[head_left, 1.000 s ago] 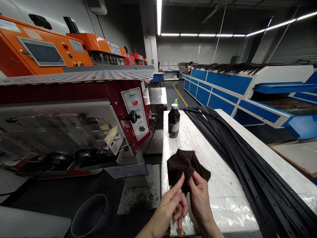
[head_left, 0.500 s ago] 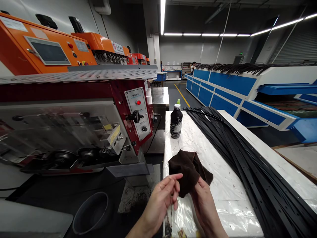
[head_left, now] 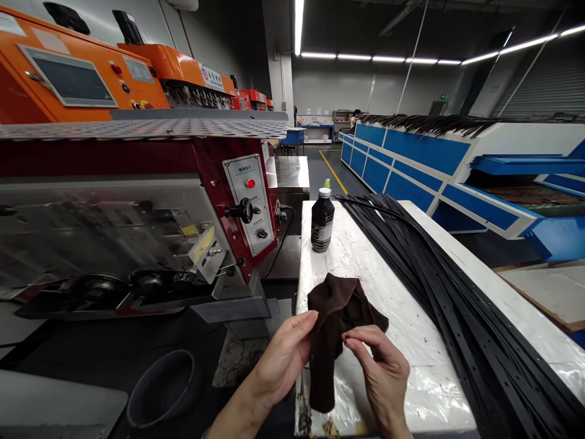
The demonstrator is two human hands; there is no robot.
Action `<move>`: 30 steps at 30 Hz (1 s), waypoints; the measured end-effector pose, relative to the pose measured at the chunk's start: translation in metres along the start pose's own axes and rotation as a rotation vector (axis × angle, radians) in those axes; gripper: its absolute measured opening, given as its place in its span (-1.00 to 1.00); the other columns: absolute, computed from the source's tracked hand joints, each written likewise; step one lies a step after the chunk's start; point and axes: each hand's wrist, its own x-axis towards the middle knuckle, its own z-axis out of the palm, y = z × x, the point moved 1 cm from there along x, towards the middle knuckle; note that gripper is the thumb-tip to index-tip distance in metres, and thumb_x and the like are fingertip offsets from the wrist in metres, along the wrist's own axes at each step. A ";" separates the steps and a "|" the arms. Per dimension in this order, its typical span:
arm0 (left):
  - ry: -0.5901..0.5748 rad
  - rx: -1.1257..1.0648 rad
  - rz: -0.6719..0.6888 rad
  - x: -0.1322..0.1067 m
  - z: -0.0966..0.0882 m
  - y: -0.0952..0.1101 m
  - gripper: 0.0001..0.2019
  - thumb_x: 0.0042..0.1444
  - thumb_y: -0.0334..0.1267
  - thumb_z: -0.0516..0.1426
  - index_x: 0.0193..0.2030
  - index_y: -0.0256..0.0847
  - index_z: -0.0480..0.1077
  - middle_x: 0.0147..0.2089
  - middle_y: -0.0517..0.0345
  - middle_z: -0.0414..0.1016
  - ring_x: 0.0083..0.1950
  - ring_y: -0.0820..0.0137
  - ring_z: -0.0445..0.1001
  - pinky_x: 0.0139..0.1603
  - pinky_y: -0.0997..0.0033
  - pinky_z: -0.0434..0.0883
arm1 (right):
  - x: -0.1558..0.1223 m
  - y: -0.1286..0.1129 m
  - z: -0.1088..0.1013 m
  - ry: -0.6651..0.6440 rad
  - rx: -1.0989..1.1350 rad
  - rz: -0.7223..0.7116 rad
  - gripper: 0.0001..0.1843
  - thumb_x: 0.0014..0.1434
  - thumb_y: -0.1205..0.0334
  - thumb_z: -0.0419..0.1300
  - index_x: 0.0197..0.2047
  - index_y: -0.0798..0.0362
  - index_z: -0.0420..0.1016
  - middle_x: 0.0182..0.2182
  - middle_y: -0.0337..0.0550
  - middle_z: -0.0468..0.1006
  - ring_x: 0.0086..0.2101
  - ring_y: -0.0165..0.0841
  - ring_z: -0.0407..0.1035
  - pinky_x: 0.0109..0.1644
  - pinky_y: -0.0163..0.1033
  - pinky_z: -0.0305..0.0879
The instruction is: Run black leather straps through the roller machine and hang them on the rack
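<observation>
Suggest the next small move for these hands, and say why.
Probably let the right hand take the edge of the brown cloth and ease its folds open: the left hand holds the cloth's left side, the cloth is creased, and the right hand is pinched at its other side, though its hold is unclear.

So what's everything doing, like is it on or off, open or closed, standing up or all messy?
Brown cloth: rumpled.
Left hand: gripping the brown cloth.
Right hand: pinched closed at the brown cloth; can't tell whether it grips it.
Bottle: upright, capped.
Black strips: lying in a loose pile.
Red light: lit.
Screen: dark.
Ceiling lights: on.
Tub: open on top, contents too dark to tell.
</observation>
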 end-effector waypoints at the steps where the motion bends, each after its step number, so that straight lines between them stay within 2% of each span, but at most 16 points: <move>1: -0.032 0.020 -0.006 0.000 0.000 0.000 -0.80 0.17 -0.17 0.15 -0.24 -0.25 0.52 -0.37 0.16 0.39 -0.30 0.49 0.33 -0.20 0.46 0.31 | 0.002 0.003 0.000 -0.005 0.034 0.078 -0.93 0.04 0.27 0.40 -0.41 0.00 0.59 -0.44 -0.22 0.57 -0.35 -0.36 0.43 -0.25 -0.32 0.34; 4: -0.106 0.214 0.053 0.004 -0.003 -0.003 -0.87 0.09 -0.26 0.23 -0.34 -0.29 0.56 -0.34 0.18 0.33 -0.28 0.53 0.28 -0.21 0.51 0.26 | 0.007 0.011 0.003 -0.077 0.211 0.367 -0.80 -0.06 0.18 0.46 -0.48 0.03 0.54 -0.53 -0.27 0.50 -0.46 -0.40 0.36 -0.37 -0.34 0.29; 6: -0.106 0.344 0.129 0.009 -0.007 -0.005 -0.86 0.02 -0.26 0.28 -0.44 -0.30 0.57 -0.36 0.18 0.32 -0.29 0.51 0.28 -0.26 0.50 0.24 | 0.011 0.014 0.005 -0.170 0.318 0.518 -0.75 -0.09 0.15 0.47 -0.50 0.05 0.50 -0.58 -0.28 0.48 -0.52 -0.43 0.33 -0.41 -0.35 0.26; 9: -0.067 0.409 0.192 0.016 -0.010 -0.005 -0.88 -0.10 -0.26 0.35 -0.52 -0.27 0.57 -0.42 0.18 0.37 -0.33 0.49 0.33 -0.29 0.47 0.26 | 0.017 0.011 0.005 -0.292 0.345 0.618 -0.69 -0.17 0.13 0.50 -0.57 0.08 0.47 -0.61 -0.25 0.50 -0.54 -0.41 0.35 -0.43 -0.33 0.28; 12: -0.069 0.418 0.173 0.016 -0.009 -0.002 -0.87 -0.14 -0.27 0.37 -0.51 -0.27 0.57 -0.42 0.17 0.43 -0.34 0.46 0.37 -0.28 0.44 0.29 | 0.024 0.003 0.002 -0.363 0.285 0.636 -0.67 -0.24 0.12 0.52 -0.61 0.09 0.47 -0.63 -0.22 0.51 -0.56 -0.38 0.36 -0.44 -0.31 0.29; 14: -0.065 0.402 0.138 0.015 -0.006 -0.001 -0.84 -0.13 -0.24 0.36 -0.49 -0.30 0.55 -0.42 0.17 0.44 -0.35 0.47 0.37 -0.29 0.45 0.27 | 0.027 -0.002 0.000 -0.350 0.225 0.598 -0.67 -0.26 0.12 0.53 -0.63 0.09 0.48 -0.64 -0.24 0.50 -0.57 -0.40 0.33 -0.45 -0.31 0.26; 17: -0.062 0.339 0.047 0.012 -0.004 0.000 -0.76 -0.12 -0.18 0.36 -0.48 -0.34 0.49 -0.48 0.22 0.39 -0.41 0.53 0.31 -0.35 0.49 0.21 | 0.030 -0.008 -0.003 -0.315 0.109 0.463 -0.67 -0.24 0.15 0.52 -0.66 0.08 0.46 -0.65 -0.28 0.45 -0.56 -0.43 0.26 -0.48 -0.34 0.18; 21: -0.016 0.278 -0.061 0.013 -0.005 -0.004 -0.70 -0.13 -0.13 0.36 -0.49 -0.35 0.43 -0.54 0.26 0.33 -0.49 0.61 0.20 -0.44 0.54 0.10 | 0.029 -0.009 -0.002 -0.343 -0.011 0.263 -0.75 -0.17 0.23 0.50 -0.63 0.06 0.50 -0.62 -0.29 0.43 -0.54 -0.44 0.23 -0.44 -0.33 0.16; 23: -0.007 0.202 -0.112 0.014 -0.007 -0.005 -0.69 -0.14 -0.12 0.37 -0.48 -0.33 0.43 -0.53 0.26 0.33 -0.50 0.61 0.20 -0.45 0.54 0.10 | 0.026 -0.006 0.001 -0.309 0.033 0.301 -0.74 -0.19 0.23 0.51 -0.62 0.06 0.49 -0.63 -0.31 0.40 -0.54 -0.45 0.20 -0.44 -0.33 0.13; 25: -0.034 0.147 -0.135 0.015 -0.007 -0.006 -0.70 -0.13 -0.10 0.36 -0.48 -0.32 0.46 -0.51 0.25 0.33 -0.48 0.59 0.23 -0.44 0.52 0.14 | 0.024 -0.001 0.004 -0.265 0.162 0.423 -0.71 -0.19 0.19 0.51 -0.61 0.06 0.47 -0.62 -0.33 0.37 -0.54 -0.46 0.17 -0.46 -0.34 0.10; 28: -0.063 0.218 -0.023 0.015 -0.006 -0.004 -0.76 -0.13 -0.17 0.36 -0.50 -0.33 0.53 -0.48 0.24 0.30 -0.42 0.56 0.25 -0.39 0.50 0.18 | 0.020 0.006 0.007 -0.255 0.344 0.548 -0.69 -0.16 0.13 0.50 -0.55 0.07 0.46 -0.58 -0.31 0.39 -0.51 -0.45 0.19 -0.43 -0.34 0.11; 30: -0.053 0.299 0.075 0.014 -0.005 -0.001 -0.80 -0.12 -0.20 0.36 -0.49 -0.33 0.55 -0.45 0.22 0.33 -0.39 0.53 0.30 -0.35 0.49 0.22 | 0.018 0.008 0.008 -0.265 0.369 0.579 -0.67 -0.18 0.12 0.50 -0.56 0.08 0.45 -0.57 -0.29 0.40 -0.50 -0.44 0.20 -0.42 -0.34 0.12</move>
